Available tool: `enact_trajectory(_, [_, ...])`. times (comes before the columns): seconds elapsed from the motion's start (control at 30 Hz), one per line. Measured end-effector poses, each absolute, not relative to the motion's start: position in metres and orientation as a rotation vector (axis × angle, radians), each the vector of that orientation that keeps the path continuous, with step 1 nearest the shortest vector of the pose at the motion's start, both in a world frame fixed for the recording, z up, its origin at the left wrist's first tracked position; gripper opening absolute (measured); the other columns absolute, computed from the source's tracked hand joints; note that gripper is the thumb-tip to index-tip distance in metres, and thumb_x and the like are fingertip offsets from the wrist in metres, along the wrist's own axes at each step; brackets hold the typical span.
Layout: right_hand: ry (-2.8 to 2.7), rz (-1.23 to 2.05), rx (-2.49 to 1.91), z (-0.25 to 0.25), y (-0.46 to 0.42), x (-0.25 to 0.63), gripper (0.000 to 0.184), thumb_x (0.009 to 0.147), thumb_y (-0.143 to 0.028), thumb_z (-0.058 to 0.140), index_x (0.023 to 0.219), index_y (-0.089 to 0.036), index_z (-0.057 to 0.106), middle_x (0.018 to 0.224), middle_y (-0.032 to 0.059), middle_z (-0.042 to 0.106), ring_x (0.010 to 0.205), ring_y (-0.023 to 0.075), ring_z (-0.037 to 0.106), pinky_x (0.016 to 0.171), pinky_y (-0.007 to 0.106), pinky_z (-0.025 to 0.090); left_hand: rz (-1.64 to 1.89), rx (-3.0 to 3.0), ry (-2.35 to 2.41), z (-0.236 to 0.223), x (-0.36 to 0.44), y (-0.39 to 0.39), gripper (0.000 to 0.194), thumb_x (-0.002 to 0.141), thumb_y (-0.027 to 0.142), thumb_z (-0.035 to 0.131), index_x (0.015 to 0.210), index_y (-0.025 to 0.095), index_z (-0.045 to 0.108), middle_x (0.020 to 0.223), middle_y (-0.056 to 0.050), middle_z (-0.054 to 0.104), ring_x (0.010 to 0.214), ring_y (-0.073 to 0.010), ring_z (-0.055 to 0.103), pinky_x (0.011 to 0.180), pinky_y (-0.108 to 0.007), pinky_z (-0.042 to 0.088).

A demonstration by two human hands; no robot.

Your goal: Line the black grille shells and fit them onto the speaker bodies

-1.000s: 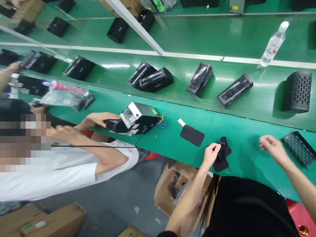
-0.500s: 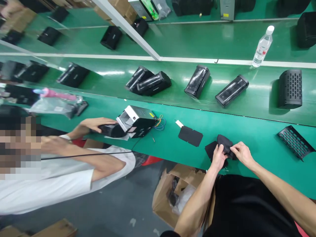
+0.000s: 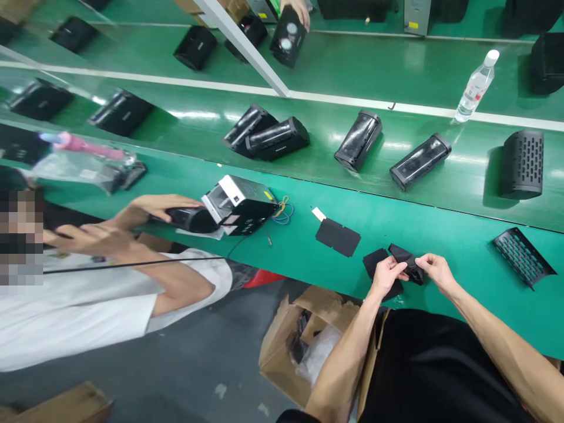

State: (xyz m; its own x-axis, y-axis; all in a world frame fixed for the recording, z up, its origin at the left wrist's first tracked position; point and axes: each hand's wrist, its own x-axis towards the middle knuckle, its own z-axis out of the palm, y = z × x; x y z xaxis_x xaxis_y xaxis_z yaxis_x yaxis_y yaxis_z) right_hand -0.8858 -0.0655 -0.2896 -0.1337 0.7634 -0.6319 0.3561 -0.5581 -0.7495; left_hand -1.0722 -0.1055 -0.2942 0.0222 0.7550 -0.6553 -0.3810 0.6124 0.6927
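A thin black sheet (image 3: pixel 408 262), bent and soft like cloth, is held between my two hands just above the green bench. My left hand (image 3: pixel 388 274) pinches its left side, and my right hand (image 3: pixel 435 270) grips its right edge between thumb and fingers. Under and beside my left hand lies another flat black piece (image 3: pixel 373 260). Farther left a black rectangular sheet (image 3: pixel 338 237) rests flat, with a small white strip (image 3: pixel 318 214) at its upper corner. To the right of my hands sits a black slotted grille (image 3: pixel 523 257), curved and apart from them.
Several black speakers (image 3: pixel 420 161) and a water bottle (image 3: pixel 476 88) stand on the line beyond the bench. At left a co-worker's hand (image 3: pixel 154 205) holds a dark cylinder beside a boxy device (image 3: pixel 240 202). An open cardboard box (image 3: pixel 282 358) sits below the bench edge.
The black sheet, bunched up earlier, is now spread out more between my hands. Across the line, another person's hand has appeared holding a black speaker. The view has shifted slightly.
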Motion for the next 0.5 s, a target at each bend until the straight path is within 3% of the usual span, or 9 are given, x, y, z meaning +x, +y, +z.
enact_trajectory(0.23, [-1.131, 1.867, -1.727, -0.279, -0.069, -0.892, 0.059, 0.072, -0.080, 0.073, 0.072, -0.022, 0.064, 0.058, -0.0008, 0.058, 0.053, 0.0144, 0.046, 0.054, 0.029, 0.038, 0.952, 0.345, 1.183, -0.288, -1.068, -0.100, 0.068, 0.058, 0.056, 0.099, 0.103, 0.016, 0.068, 0.088, -0.004, 0.073, 0.077, -0.0182, 0.070, 0.067, -0.032, 0.062])
enact_trajectory(0.5, [-1.204, 1.863, -1.659, -0.278, -0.070, -0.895, 0.052, 0.074, -0.074, 0.076, 0.073, -0.022, 0.065, 0.059, -0.0012, 0.060, 0.057, 0.0163, 0.051, 0.059, 0.031, 0.043, 1.011, 0.239, 1.170, -0.291, -1.052, -0.099, 0.054, 0.074, 0.067, 0.084, 0.087, 0.018, 0.064, 0.081, -0.004, 0.068, 0.074, -0.0161, 0.063, 0.064, -0.027, 0.053])
